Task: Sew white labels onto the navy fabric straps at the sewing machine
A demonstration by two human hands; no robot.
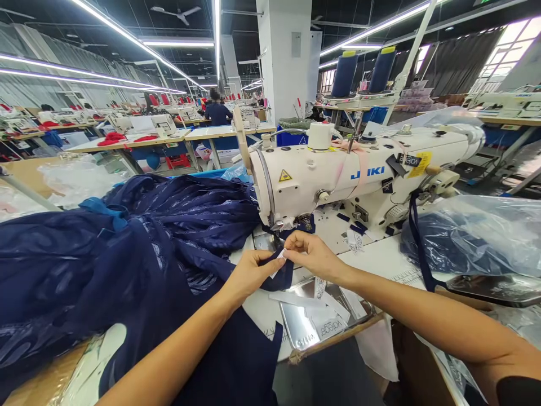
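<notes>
My left hand (pixel 250 275) pinches the edge of the navy blue fabric (pixel 139 259) just in front of the sewing machine's needle. My right hand (pixel 310 254) meets it from the right, its fingers closed on a small white label (pixel 279 257) held against that fabric edge. Both hands sit close below the head of the white Juki sewing machine (pixel 359 175). The bulk of the navy fabric is heaped to the left and hangs over the table's near edge.
Loose white labels (pixel 327 324) lie on a metal plate near the table's front edge. A clear plastic bag of navy fabric (pixel 473 237) lies at the right. Two blue thread cones (pixel 363 72) stand behind the machine. Other sewing tables and people fill the hall beyond.
</notes>
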